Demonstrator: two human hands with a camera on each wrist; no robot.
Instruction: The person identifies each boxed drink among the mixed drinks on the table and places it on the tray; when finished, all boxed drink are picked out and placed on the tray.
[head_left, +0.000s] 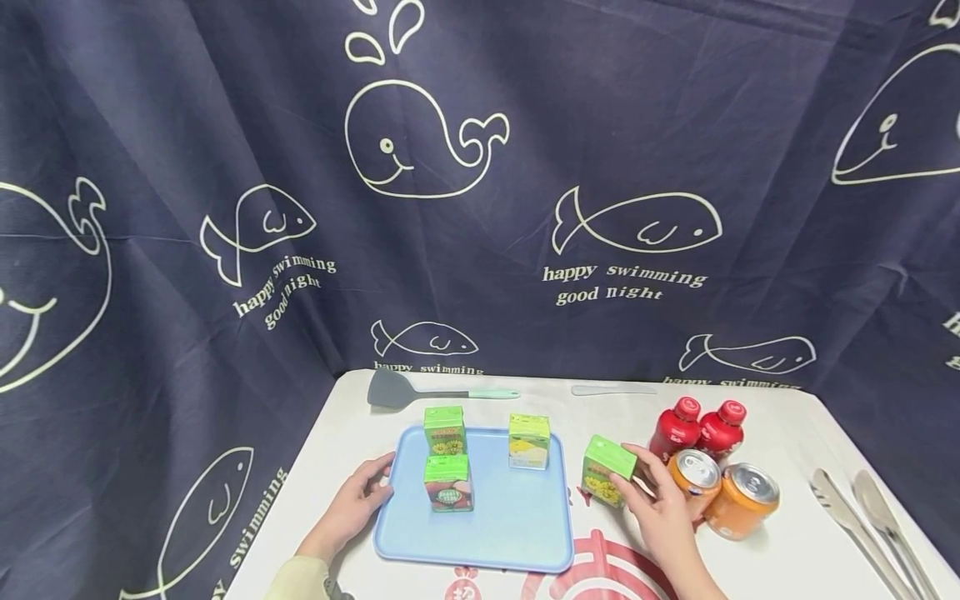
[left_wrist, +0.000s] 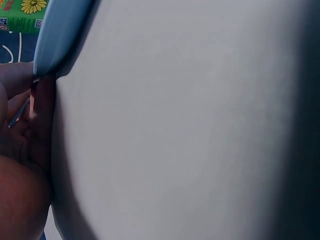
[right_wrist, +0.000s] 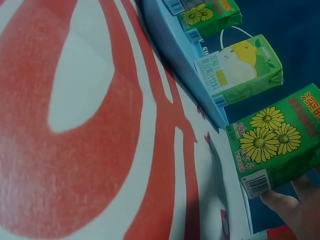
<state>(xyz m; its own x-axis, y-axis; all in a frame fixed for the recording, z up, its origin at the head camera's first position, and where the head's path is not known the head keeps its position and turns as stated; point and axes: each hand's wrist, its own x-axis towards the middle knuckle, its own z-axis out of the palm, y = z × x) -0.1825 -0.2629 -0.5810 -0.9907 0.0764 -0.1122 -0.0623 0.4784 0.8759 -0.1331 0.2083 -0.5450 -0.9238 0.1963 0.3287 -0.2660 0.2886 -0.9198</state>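
My left hand (head_left: 352, 504) holds the left rim of a light blue tray (head_left: 517, 533); the left wrist view shows its fingers (left_wrist: 42, 107) against the tray's edge. My right hand (head_left: 663, 508) grips a green drink carton (head_left: 606, 471) with yellow flowers, just right of the tray. That carton is slightly tilted, and its flower side shows in the right wrist view. On the tray stand another green flower carton (head_left: 446, 430), a green-topped carton with red fruit (head_left: 449, 483) in front of it, and a yellow pear drink carton (head_left: 528, 442) near the back right corner.
Right of my right hand stand two red bottles (head_left: 722, 429) and two orange cans (head_left: 742, 502). Metal utensils (head_left: 862, 517) lie at the far right. A spatula (head_left: 442, 393) and a pale knife-like utensil (head_left: 613, 390) lie along the back edge, before a dark curtain (head_left: 480, 275).
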